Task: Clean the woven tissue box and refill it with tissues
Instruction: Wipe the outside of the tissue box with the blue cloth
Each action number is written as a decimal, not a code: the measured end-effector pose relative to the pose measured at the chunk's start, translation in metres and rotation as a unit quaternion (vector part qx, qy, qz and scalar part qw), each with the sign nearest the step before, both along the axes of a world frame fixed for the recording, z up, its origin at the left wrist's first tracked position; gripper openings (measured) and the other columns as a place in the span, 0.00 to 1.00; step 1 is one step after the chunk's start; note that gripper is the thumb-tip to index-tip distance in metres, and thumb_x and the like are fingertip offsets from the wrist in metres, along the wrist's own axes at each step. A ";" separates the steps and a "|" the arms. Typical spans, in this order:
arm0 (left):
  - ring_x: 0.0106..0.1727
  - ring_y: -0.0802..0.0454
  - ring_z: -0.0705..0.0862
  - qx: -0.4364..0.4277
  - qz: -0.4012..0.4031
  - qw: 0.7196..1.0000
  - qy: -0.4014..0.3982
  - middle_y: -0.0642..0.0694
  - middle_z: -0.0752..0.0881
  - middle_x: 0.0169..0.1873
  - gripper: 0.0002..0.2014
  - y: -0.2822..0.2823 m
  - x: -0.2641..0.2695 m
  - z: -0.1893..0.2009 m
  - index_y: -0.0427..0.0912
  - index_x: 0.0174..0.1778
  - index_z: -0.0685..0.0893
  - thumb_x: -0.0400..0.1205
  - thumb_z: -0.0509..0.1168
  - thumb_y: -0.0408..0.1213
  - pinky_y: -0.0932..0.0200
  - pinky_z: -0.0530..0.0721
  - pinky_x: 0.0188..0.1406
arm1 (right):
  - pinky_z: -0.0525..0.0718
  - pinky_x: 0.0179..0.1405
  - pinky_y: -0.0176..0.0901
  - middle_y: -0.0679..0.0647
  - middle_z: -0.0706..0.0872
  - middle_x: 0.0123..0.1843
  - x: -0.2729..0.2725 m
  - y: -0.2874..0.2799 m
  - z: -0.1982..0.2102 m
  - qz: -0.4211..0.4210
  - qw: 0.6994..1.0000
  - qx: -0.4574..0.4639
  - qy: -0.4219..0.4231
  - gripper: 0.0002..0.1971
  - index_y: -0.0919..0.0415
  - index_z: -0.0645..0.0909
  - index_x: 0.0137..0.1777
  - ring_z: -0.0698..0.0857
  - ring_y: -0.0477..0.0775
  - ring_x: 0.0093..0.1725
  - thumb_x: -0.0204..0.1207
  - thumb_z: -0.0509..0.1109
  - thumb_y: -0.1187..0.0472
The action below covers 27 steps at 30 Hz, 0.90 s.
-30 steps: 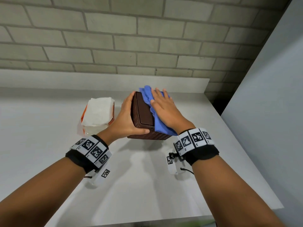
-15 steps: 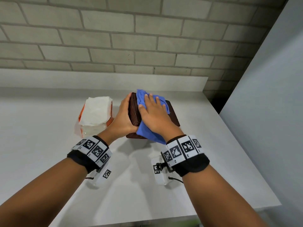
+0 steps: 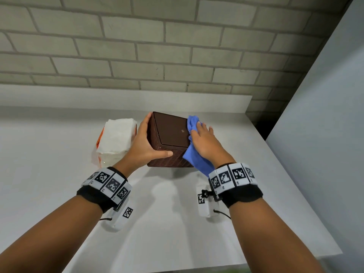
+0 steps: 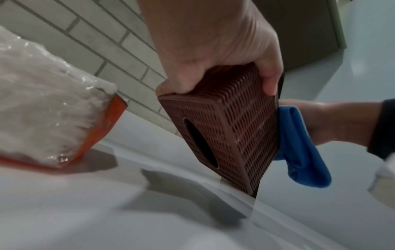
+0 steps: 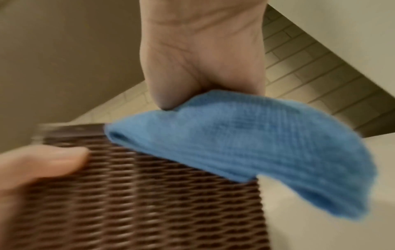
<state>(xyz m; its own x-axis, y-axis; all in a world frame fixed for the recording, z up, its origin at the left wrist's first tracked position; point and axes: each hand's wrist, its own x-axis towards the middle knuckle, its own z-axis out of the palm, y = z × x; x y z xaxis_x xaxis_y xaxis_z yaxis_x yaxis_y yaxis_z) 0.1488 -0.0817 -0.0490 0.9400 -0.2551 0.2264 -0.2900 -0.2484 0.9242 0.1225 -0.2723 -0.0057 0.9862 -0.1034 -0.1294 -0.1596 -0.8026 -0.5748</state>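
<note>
The brown woven tissue box (image 3: 169,138) stands tilted on the white counter (image 3: 177,223) with its smooth base panel facing up. My left hand (image 3: 145,146) grips its left side, thumb on the near woven wall. In the left wrist view the box (image 4: 230,135) shows its oval opening (image 4: 200,143) facing left and down. My right hand (image 3: 204,142) presses a blue cloth (image 3: 197,160) flat against the box's right side with fairly straight fingers. The cloth (image 5: 245,143) hangs below the palm over the woven wall (image 5: 149,194). A pack of white tissues (image 3: 116,138) lies left of the box.
A grey brick wall (image 3: 177,56) and a low white ledge (image 3: 118,97) close off the back. A pale panel (image 3: 325,134) stands along the right edge of the counter. The counter's front edge (image 3: 197,266) is close to me.
My right hand has slid the blue cloth from the left part of the box's upper face over to its right side. The base panel now shows uncovered. My left hand keeps its hold.
</note>
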 end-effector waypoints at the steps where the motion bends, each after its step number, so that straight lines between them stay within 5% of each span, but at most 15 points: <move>1: 0.78 0.55 0.69 -0.006 0.002 1.000 0.004 0.52 0.66 0.78 0.68 -0.001 0.001 0.000 0.50 0.84 0.51 0.49 0.81 0.53 0.45 0.70 0.78 | 0.52 0.84 0.55 0.59 0.53 0.86 -0.003 0.005 0.001 0.005 1.000 -0.022 -0.017 0.27 0.63 0.51 0.84 0.49 0.61 0.85 0.86 0.45 0.56; 7: 0.69 0.58 0.77 -0.042 -0.011 0.999 0.029 0.56 0.72 0.70 0.66 -0.012 0.001 0.003 0.47 0.83 0.51 0.50 0.79 0.49 0.48 0.77 0.73 | 0.43 0.84 0.52 0.53 0.52 0.87 -0.016 0.035 0.012 0.087 0.992 -0.040 -0.085 0.26 0.58 0.52 0.84 0.47 0.54 0.86 0.87 0.45 0.55; 11: 0.65 0.73 0.75 -0.047 -0.019 0.998 0.028 0.67 0.71 0.65 0.67 -0.011 0.000 0.006 0.46 0.83 0.51 0.48 0.79 0.50 0.57 0.75 0.72 | 0.52 0.84 0.53 0.54 0.59 0.85 0.000 0.018 0.014 0.066 0.992 -0.042 -0.096 0.25 0.57 0.58 0.83 0.54 0.54 0.85 0.86 0.47 0.56; 14: 0.69 0.65 0.74 -0.044 -0.018 0.998 0.029 0.62 0.71 0.68 0.67 -0.010 -0.001 0.006 0.47 0.83 0.51 0.48 0.80 0.50 0.55 0.72 0.75 | 0.60 0.79 0.51 0.57 0.65 0.82 0.007 -0.006 0.011 0.010 0.998 -0.002 -0.061 0.24 0.60 0.62 0.81 0.63 0.59 0.81 0.86 0.49 0.56; 16: 0.68 0.64 0.75 -0.042 -0.018 0.998 0.037 0.67 0.72 0.66 0.67 -0.009 -0.001 0.003 0.47 0.84 0.52 0.49 0.81 0.48 0.55 0.73 0.75 | 0.66 0.76 0.49 0.57 0.70 0.80 0.009 -0.019 0.003 -0.025 0.993 0.113 -0.027 0.23 0.54 0.65 0.80 0.70 0.60 0.77 0.86 0.50 0.54; 19: 0.66 0.68 0.76 -0.040 -0.018 0.998 0.049 0.70 0.71 0.63 0.64 -0.009 0.001 -0.004 0.47 0.84 0.52 0.54 0.84 0.39 0.55 0.74 0.74 | 0.80 0.62 0.50 0.59 0.86 0.59 0.012 -0.028 -0.008 -0.092 0.960 0.264 0.000 0.17 0.53 0.82 0.60 0.83 0.60 0.58 0.85 0.52 0.53; 21: 0.64 0.71 0.76 -0.051 -0.018 0.997 0.057 0.63 0.73 0.65 0.60 -0.012 0.002 -0.009 0.46 0.84 0.53 0.60 0.83 0.29 0.54 0.74 0.74 | 0.78 0.43 0.44 0.55 0.83 0.39 0.012 -0.033 -0.009 -0.137 0.940 0.311 0.014 0.17 0.55 0.78 0.38 0.81 0.56 0.41 0.85 0.52 0.55; 24: 0.63 0.72 0.76 -0.068 -0.027 0.994 0.076 0.55 0.72 0.68 0.56 -0.014 0.006 -0.017 0.44 0.83 0.52 0.64 0.80 0.23 0.54 0.75 0.73 | 0.71 0.33 0.43 0.56 0.77 0.30 0.007 -0.040 -0.009 -0.157 0.931 0.325 0.047 0.19 0.59 0.73 0.32 0.75 0.53 0.31 0.85 0.53 0.55; 27: 0.68 0.59 0.76 -0.063 -0.048 0.991 0.104 0.49 0.71 0.73 0.62 -0.015 0.011 -0.023 0.46 0.84 0.49 0.60 0.82 0.30 0.56 0.75 0.72 | 0.63 0.30 0.43 0.57 0.70 0.27 0.007 -0.049 -0.014 -0.156 0.946 0.276 0.069 0.20 0.61 0.66 0.28 0.68 0.52 0.27 0.84 0.53 0.59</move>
<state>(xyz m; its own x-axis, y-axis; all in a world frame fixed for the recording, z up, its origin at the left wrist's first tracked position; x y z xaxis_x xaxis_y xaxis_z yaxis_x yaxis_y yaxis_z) 0.1597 -0.0965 -0.0716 0.9423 -0.3281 0.0656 -0.1064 -0.1080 0.9884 0.1290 -0.3217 -0.0201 0.8889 -0.2653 -0.3734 -0.4428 -0.2888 -0.8488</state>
